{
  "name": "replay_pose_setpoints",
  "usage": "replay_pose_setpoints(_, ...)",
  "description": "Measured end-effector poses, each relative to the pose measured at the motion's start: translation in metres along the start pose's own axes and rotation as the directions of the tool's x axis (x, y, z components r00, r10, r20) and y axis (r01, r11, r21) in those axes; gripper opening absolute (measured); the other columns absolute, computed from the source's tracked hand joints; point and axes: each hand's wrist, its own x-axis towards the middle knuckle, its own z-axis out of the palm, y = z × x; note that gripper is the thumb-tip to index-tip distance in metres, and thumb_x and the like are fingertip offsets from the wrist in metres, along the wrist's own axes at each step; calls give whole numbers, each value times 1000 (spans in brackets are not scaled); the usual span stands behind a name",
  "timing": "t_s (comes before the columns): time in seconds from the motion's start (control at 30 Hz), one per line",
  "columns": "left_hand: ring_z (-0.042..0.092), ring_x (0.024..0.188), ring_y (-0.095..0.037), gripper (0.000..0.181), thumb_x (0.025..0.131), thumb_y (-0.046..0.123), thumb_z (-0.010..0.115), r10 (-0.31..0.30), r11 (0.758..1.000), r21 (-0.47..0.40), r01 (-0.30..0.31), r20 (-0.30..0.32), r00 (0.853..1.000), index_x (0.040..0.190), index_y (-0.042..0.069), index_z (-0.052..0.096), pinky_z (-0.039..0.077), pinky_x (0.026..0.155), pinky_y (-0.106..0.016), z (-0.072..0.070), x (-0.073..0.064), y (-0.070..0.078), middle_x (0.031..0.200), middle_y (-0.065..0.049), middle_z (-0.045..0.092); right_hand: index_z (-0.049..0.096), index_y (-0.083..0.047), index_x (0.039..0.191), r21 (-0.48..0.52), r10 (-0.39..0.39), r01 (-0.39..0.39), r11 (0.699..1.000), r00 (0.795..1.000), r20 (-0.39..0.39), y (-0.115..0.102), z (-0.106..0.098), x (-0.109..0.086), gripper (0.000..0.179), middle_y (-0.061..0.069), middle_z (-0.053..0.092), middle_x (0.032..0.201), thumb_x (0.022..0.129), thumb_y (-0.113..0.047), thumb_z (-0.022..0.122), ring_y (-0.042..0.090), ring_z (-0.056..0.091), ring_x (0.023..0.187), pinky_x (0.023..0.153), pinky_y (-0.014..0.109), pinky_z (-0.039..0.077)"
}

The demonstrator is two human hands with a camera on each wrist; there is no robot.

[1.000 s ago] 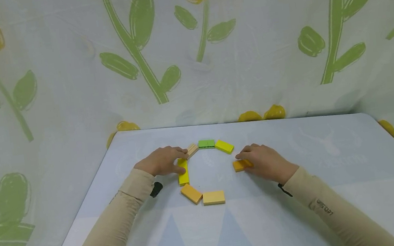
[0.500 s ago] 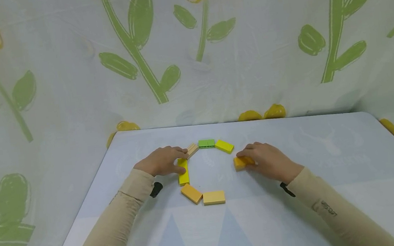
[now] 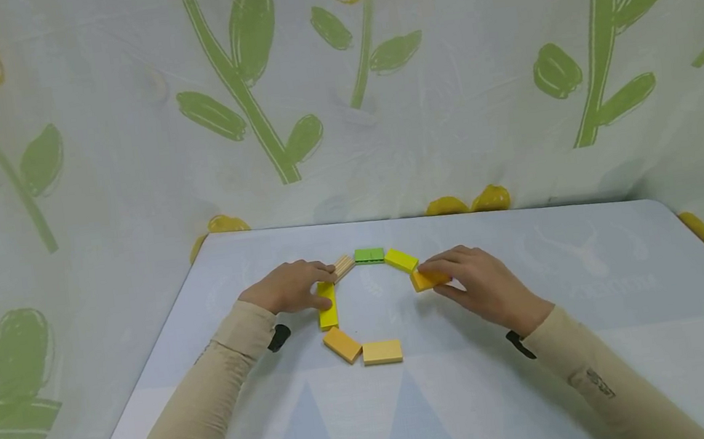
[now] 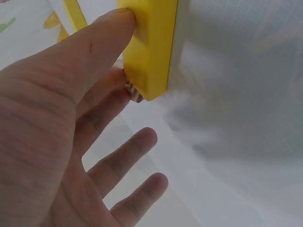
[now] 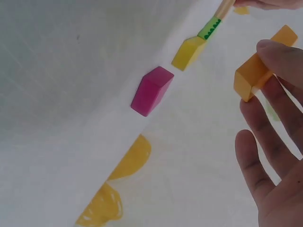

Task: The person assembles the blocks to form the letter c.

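In the head view, my left hand (image 3: 291,287) rests at a yellow block (image 3: 328,316), thumb on it. Its index and middle fingertips touch the end of a ridged wooden block (image 3: 344,267); the other two fingers reach past both blocks in the left wrist view. My right hand (image 3: 481,284) pinches an orange block (image 5: 255,71) between thumb and fingers, raised off the table in the right wrist view. From the head view, the held block sits just below a bright yellow block (image 3: 401,260). A magenta block (image 5: 152,91) lies beyond, hidden in the head view.
A green block (image 3: 370,256) lies between the ridged and bright yellow blocks. Nearer me are an orange block (image 3: 342,345) and a pale yellow one (image 3: 382,353). Together these form an incomplete ring on the white table (image 3: 598,292). A flowered cloth (image 3: 446,127) hangs behind.
The right hand has lifted the orange block and carried it slightly away from me, up toward the bright yellow block. My left hand has stayed in place.
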Motion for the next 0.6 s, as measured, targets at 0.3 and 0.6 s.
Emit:
replay_pose_setpoints(0.3, 44, 141, -29, 56, 93, 35, 75, 5, 1000, -7, -5, -1, 1000, 144, 18, 60, 38, 115, -51, -1, -1, 1, 153, 0, 50, 72, -16, 122, -5, -136, 136, 991, 988, -69, -7, 5, -5, 49, -7, 70, 119, 76, -7, 90, 16, 63, 109, 90, 39, 55)
replay_pose_setpoints(0.6, 44, 141, -29, 55, 94, 35, 75, 0, 1000, -7, 0, 2, 1000, 144, 18, 60, 38, 115, -51, 0, -1, 0, 153, 1, 50, 71, -15, 125, -17, -165, 164, 986, 986, -38, -21, 5, -6, 51, -6, 69, 121, 78, -7, 89, 16, 62, 110, 98, 40, 53)
